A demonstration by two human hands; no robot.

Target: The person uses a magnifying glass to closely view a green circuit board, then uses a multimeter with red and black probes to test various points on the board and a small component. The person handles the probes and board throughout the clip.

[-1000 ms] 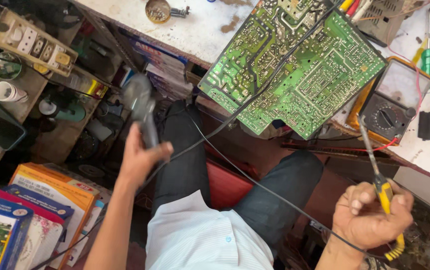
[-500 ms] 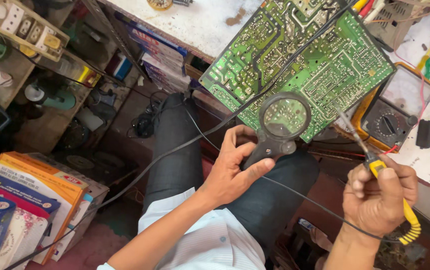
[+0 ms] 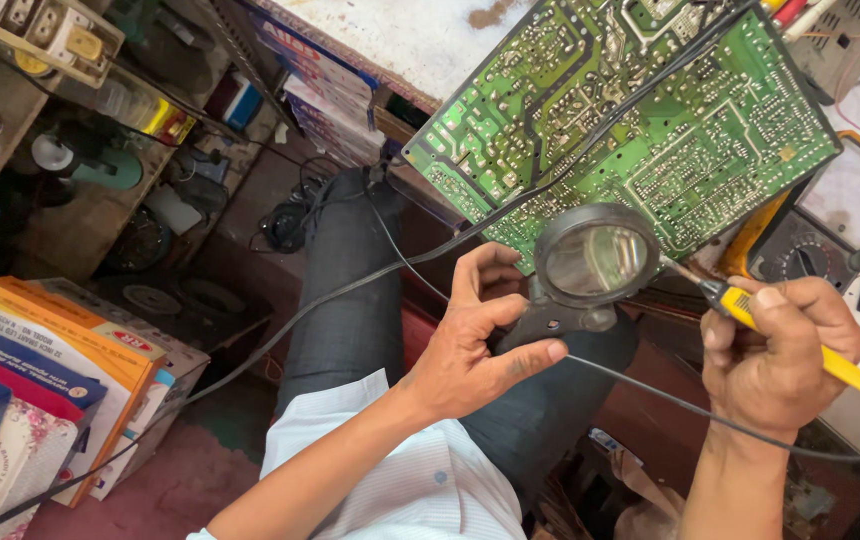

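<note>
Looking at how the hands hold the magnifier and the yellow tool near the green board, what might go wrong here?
The yellow-handled tool has its tip hidden behind the magnifying glass, so the right hand may touch the wrong spot on the circuit board. A black cable lies across the board and the lap; it might snag the left hand. The board overhangs the bench edge and could slip.

white worktop [image 3: 420, 40] above, cluttered wooden shelf [image 3: 70, 215] at left, stacked boxes [image 3: 40, 380], reddish floor [image 3: 170, 490]
</note>
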